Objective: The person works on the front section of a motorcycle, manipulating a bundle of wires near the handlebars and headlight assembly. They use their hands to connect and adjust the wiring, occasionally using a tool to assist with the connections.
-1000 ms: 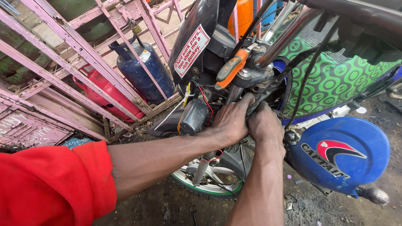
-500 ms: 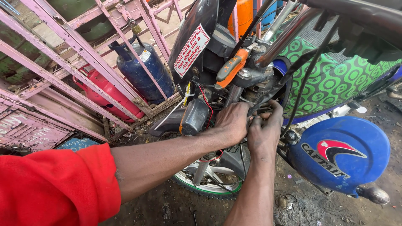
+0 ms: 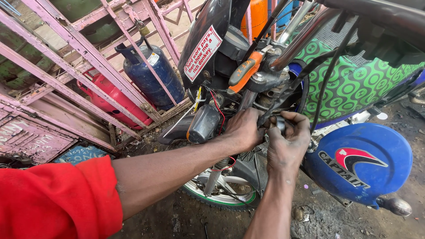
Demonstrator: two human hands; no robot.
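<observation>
L hand [image 3: 242,129] is curled around the dark front fork area of the motorcycle, fingers wrapped behind, just below the steering head. R hand [image 3: 287,144] is closed on a small dark cylindrical part [image 3: 279,124], pinched btwn thumb and fingers, touching a bundle of black cables [image 3: 283,95] that runs up to the handlebar. Both hands are grimy, nearly touching each other. Black oval turn-signal housing [image 3: 203,124] w/ red wire sits just L of L hand. Below, green-rimmed front wheel [image 3: 219,194] is seen on dirt ground. Blue rounded plastic cover [image 3: 363,163] lies just R of R hand. Green patterned tank cover [image 3: 354,84] is above. Blue gas cylinder [image 3: 152,75] and red gas cylinder [image 3: 113,95] are behind pink metal bars [image 3: 84,48], well apart.
</observation>
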